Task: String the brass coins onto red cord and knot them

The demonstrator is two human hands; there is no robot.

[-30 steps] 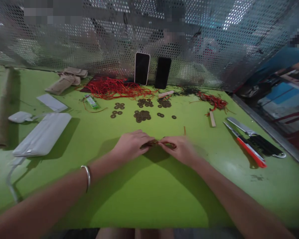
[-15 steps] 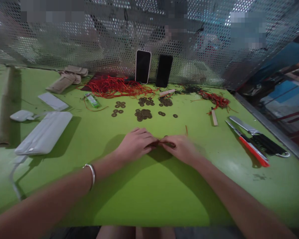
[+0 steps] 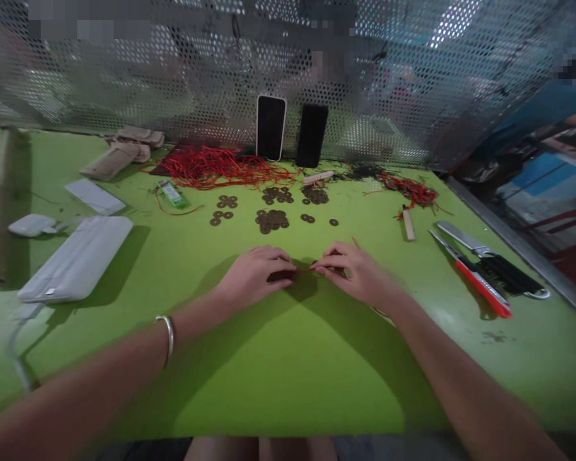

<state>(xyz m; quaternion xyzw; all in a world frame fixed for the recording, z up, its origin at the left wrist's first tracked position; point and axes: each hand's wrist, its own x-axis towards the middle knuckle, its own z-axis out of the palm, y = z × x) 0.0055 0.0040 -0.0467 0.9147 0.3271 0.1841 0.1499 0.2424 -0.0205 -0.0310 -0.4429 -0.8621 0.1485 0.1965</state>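
Observation:
My left hand (image 3: 254, 276) and my right hand (image 3: 352, 271) meet over the middle of the green table (image 3: 288, 378). Both pinch a thin red cord (image 3: 306, 269) stretched between their fingertips. Something dark, perhaps coins, sits under my left fingers, too hidden to name. Several brown holed coins (image 3: 271, 220) lie in small heaps a little beyond the hands. A tangle of red cords (image 3: 211, 168) lies further back.
Two phones (image 3: 271, 127) lean on the perforated metal screen. A red box cutter (image 3: 480, 283) and black-handled scissors (image 3: 496, 269) lie right. A white pouch (image 3: 74, 259), a white card (image 3: 95, 196) and beige cloths (image 3: 120, 153) lie left. Another person's blue sleeve (image 3: 537, 115) shows far right.
My right hand has lifted a little and drawn the red cord out to the right. My left hand has stayed in place, fingers curled down.

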